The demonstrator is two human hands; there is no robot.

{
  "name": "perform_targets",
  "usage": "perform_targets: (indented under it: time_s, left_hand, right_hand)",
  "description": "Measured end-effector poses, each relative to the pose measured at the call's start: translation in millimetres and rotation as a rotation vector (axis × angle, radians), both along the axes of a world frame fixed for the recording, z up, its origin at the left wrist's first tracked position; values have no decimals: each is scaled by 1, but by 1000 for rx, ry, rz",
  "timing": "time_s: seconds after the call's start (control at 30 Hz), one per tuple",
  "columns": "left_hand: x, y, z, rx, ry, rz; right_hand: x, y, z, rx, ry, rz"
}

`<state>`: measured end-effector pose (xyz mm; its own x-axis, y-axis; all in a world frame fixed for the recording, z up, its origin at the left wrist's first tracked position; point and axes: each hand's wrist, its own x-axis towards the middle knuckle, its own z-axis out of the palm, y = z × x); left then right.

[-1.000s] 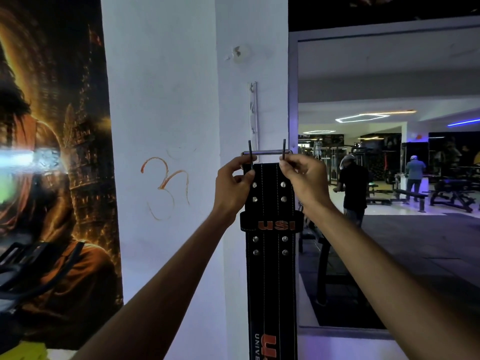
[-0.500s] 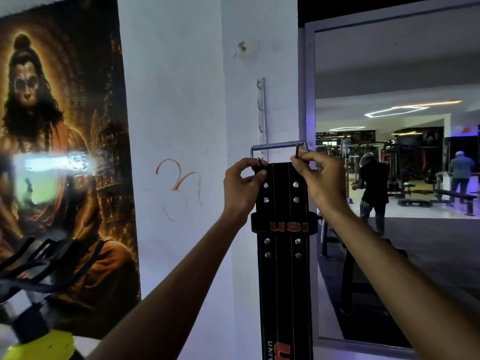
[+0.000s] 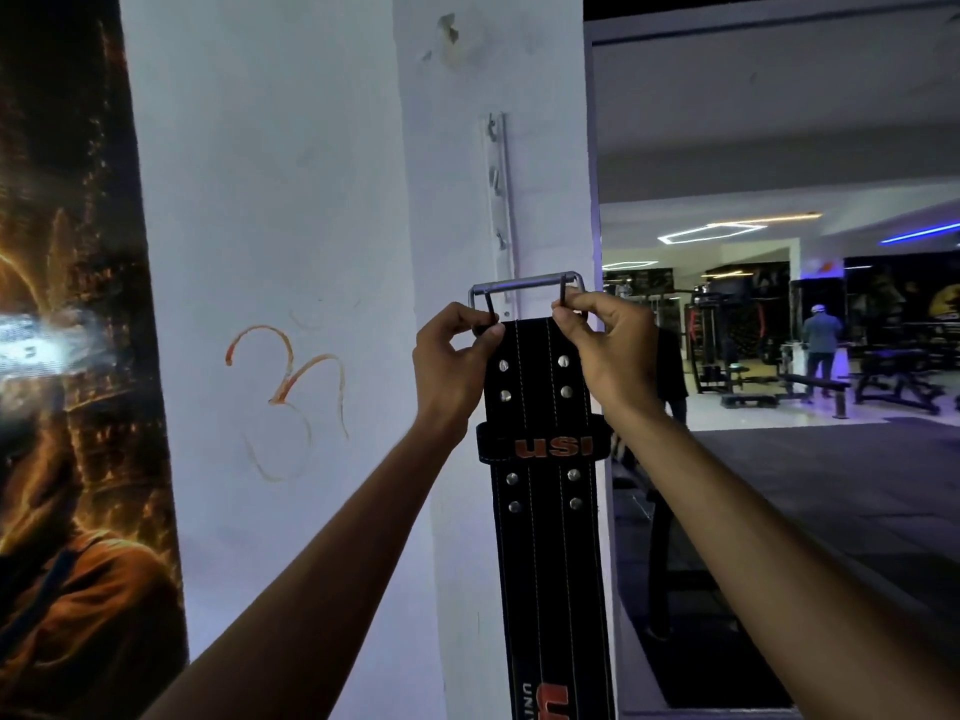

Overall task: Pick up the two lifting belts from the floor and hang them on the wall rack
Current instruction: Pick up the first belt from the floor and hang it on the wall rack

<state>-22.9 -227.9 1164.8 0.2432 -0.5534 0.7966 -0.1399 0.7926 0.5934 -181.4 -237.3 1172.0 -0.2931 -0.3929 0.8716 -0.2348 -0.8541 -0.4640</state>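
A black lifting belt (image 3: 540,522) with silver rivets and orange "USI" lettering hangs straight down in front of the white pillar. Its metal buckle frame (image 3: 524,285) sits at the top, just below the lowest hook of the narrow white wall rack (image 3: 498,200). My left hand (image 3: 452,366) pinches the left buckle prong at the belt's top edge. My right hand (image 3: 608,350) pinches the right prong. Whether the buckle rests on a hook is hidden behind it. No second belt is in view.
The white pillar (image 3: 291,252) carries an orange drawn symbol (image 3: 291,387). A large poster (image 3: 67,407) covers the wall at the left. To the right opens a gym floor with benches (image 3: 831,387), machines and a person standing far off (image 3: 821,350).
Both hands have kept their hold at the belt's top. The buckle frame has swung up above the prongs, and the view has shifted slightly upward and closer.
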Motion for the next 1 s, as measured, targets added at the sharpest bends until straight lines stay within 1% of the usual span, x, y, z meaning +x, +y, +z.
perform_targets:
  time_s: [0.13, 0.5, 0.8, 0.9, 1.0]
  left_hand:
    - [4, -36, 6, 1, 17, 12]
    - [19, -110, 24, 9, 39, 59]
    - [17, -145, 24, 39, 59, 92]
    - [12, -149, 16, 47, 50, 106]
    - [8, -150, 5, 15, 60, 119]
  right_hand:
    - [11, -31, 7, 14, 14, -89]
    - [28, -104, 22, 25, 42, -137]
    - [29, -136, 24, 69, 45, -111]
    - [25, -145, 18, 81, 43, -108]
    - [23, -147, 9, 51, 27, -96]
